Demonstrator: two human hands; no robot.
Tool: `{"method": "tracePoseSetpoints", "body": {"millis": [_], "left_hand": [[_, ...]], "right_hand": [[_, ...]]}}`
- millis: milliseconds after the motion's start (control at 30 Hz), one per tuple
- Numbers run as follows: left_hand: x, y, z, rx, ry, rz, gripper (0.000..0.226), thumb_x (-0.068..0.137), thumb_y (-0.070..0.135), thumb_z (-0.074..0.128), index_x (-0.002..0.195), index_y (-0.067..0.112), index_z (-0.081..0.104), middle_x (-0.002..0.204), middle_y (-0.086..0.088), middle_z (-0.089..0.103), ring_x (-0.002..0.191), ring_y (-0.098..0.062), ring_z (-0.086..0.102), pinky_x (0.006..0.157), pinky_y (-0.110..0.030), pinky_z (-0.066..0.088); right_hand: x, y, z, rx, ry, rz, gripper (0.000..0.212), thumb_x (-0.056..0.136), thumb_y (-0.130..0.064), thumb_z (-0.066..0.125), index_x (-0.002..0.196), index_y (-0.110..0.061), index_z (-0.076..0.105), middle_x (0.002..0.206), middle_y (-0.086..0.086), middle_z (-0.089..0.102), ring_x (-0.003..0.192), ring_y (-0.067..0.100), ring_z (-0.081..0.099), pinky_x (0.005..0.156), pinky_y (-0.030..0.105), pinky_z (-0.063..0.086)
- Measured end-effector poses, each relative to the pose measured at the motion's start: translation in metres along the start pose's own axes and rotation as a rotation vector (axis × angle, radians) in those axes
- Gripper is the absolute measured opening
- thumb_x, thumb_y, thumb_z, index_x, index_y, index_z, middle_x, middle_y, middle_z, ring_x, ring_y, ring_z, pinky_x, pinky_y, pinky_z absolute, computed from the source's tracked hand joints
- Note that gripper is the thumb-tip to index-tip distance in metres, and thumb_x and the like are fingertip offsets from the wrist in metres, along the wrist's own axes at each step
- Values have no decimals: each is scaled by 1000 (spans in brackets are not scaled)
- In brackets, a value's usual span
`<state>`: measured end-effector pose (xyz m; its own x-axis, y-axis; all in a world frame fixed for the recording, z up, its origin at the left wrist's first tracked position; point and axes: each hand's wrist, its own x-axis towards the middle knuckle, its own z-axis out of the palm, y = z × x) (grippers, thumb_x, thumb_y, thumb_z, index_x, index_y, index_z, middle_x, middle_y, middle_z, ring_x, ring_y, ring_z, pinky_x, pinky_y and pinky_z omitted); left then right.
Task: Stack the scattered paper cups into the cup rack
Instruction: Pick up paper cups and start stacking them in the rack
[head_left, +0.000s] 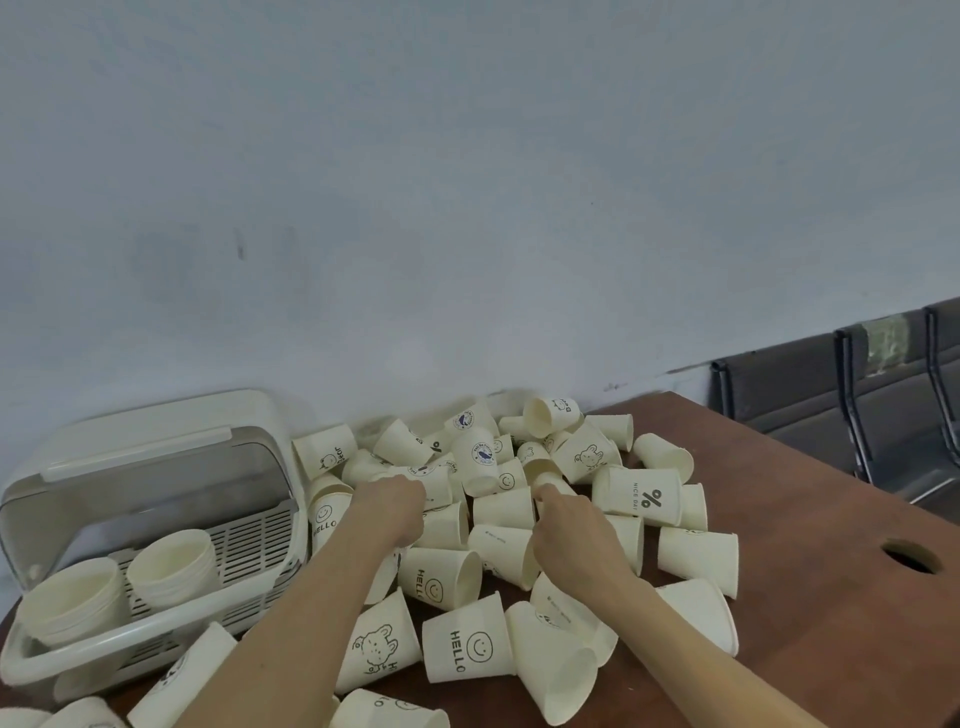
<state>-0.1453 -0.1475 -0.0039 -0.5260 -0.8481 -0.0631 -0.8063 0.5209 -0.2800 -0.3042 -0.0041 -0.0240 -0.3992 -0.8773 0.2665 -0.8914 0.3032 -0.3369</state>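
Across the brown wooden desk (810, 519) lies a heap of cream printed paper cups (519, 519). Both hands reach into it: the left hand (392, 512) curls its grip over a cup, the right hand (569, 530) likewise, though its fingers are hidden. Two cup stacks (171, 569) stand in the cream plastic cup rack (156, 519) at left.

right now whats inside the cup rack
Inside the cup rack sit two nested stacks of paper cups, mouths up: one front left, one further back, on a slatted tray. The count per stack and whatever lies under the tray are hidden.
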Motion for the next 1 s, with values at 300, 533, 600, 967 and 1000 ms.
{"method": "tracePoseSetpoints", "body": {"millis": [300, 533, 600, 967, 1000], "left_hand": [[-21, 13, -36, -29, 139, 69, 22, 96, 18, 44, 114, 12, 56, 115, -6, 60, 104, -25, 59, 80, -35, 43], [-53, 52, -54, -274, 327, 191, 19, 100, 26, 39, 101, 13, 53, 104, -10, 59, 96, -29, 56, 72, -36, 39], [-64, 61, -53, -361, 322, 215, 23, 100, 34, 37, 96, 16, 51, 99, -8, 60, 94, -28, 55, 74, -37, 41], [-82, 78, -57, -430, 311, 257, 27, 98, 38, 39, 100, 15, 53, 100, -7, 62, 94, -28, 57, 80, -40, 47], [-83, 78, -57, -436, 316, 259, 27, 98, 38, 39, 100, 15, 53, 100, -7, 62, 95, -28, 56, 80, -40, 47]], "right_hand": [[-1, 10, -14, 67, 53, 115, 33, 89, -7, 40, 119, -9, 52, 101, 13, 65, 94, 31, 60, 72, 37, 45], [3, 32, -22, 105, 142, 317, 25, 87, -5, 39, 111, -6, 48, 95, 12, 65, 80, 28, 53, 68, 36, 42], [6, 42, -24, 148, 211, 409, 24, 90, -5, 38, 113, -2, 42, 99, 15, 64, 86, 33, 57, 67, 35, 37], [28, 73, -38, 305, 239, 723, 15, 92, -9, 47, 100, -1, 58, 83, 7, 52, 82, 25, 54, 67, 35, 44], [29, 75, -38, 310, 229, 722, 10, 92, -8, 48, 94, -5, 57, 80, 5, 49, 83, 25, 54, 67, 35, 45]]}}
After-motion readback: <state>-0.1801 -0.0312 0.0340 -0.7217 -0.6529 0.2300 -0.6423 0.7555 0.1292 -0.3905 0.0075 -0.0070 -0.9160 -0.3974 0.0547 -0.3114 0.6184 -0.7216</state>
